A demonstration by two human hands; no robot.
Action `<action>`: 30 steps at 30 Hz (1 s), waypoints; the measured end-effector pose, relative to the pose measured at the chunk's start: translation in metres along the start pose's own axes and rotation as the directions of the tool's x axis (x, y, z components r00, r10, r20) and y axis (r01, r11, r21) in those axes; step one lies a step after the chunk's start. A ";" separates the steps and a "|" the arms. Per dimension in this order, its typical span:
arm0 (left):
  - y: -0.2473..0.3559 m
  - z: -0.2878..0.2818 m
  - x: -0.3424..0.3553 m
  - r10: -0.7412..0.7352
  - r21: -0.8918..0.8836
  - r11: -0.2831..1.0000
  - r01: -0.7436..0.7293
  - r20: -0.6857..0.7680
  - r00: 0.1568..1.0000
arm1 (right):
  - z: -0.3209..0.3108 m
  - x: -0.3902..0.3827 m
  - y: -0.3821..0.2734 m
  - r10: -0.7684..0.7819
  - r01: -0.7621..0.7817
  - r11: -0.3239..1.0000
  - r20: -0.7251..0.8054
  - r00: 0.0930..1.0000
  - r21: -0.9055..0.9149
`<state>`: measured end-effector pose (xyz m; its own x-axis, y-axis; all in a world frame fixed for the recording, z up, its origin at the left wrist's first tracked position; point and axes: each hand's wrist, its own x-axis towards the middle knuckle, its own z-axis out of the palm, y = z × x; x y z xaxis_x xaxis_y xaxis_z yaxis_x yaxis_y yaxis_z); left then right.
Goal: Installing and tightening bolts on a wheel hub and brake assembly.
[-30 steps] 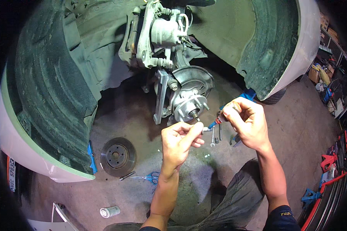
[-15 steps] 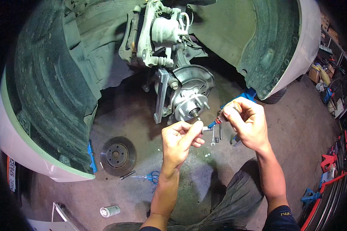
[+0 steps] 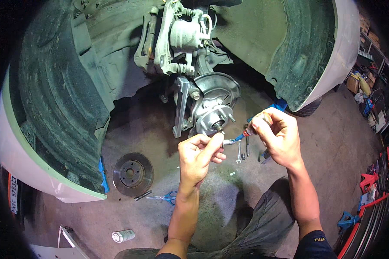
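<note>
My left hand (image 3: 196,159) is closed, thumb against fingers, on a small silvery metal pin (image 3: 229,142) whose end sticks out to the right. In my right hand (image 3: 276,137), pinched between thumb and fingers, is a slim applicator (image 3: 244,134) with a red band and a blue tip. That blue tip meets or nearly meets the end of the metal pin; I cannot tell which. Just beyond both hands stands the bare wheel hub (image 3: 212,120) with its studs. Fingers hide most of both held things.
Above the hub hangs the brake caliper (image 3: 186,34), near the wheel-arch liner (image 3: 58,95). On the floor lie a brake disc (image 3: 133,174), scissors (image 3: 170,197), a spray can (image 3: 123,235) and a wrench (image 3: 239,153). A red-edged tool cart (image 3: 364,212) stands at the right.
My left hand has shifted slightly left, exposing more of the metal pin and the blue tip. My right hand has barely moved.
</note>
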<state>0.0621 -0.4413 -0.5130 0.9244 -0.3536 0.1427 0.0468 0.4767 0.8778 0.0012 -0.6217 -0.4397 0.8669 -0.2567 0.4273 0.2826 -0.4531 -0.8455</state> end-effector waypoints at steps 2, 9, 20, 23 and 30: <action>0.001 -0.001 -0.001 0.010 -0.001 1.000 -0.010 -0.003 1.000 | 0.003 0.000 0.000 -0.028 0.028 0.999 0.002 1.000 0.019; -0.001 0.001 0.000 0.034 0.017 0.999 -0.033 -0.028 0.999 | 0.007 0.000 -0.001 -0.033 0.033 0.999 0.011 0.999 0.023; -0.006 0.000 0.001 -0.019 0.018 1.000 0.019 0.006 1.000 | 0.008 -0.001 0.004 -0.006 0.006 1.000 0.010 1.000 0.009; -0.001 0.000 0.000 -0.001 0.016 1.000 0.001 0.004 1.000 | 0.009 0.002 0.004 -0.049 0.049 0.999 -0.003 0.999 0.012; -0.004 0.001 0.001 -0.012 0.019 1.000 0.012 0.001 1.000 | 0.005 0.002 0.009 -0.035 0.035 0.999 0.004 0.999 0.006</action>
<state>0.0623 -0.4445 -0.5162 0.9235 -0.3600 0.1327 0.0504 0.4567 0.8882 0.0078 -0.6218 -0.4486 0.8583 -0.2371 0.4552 0.3152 -0.4564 -0.8321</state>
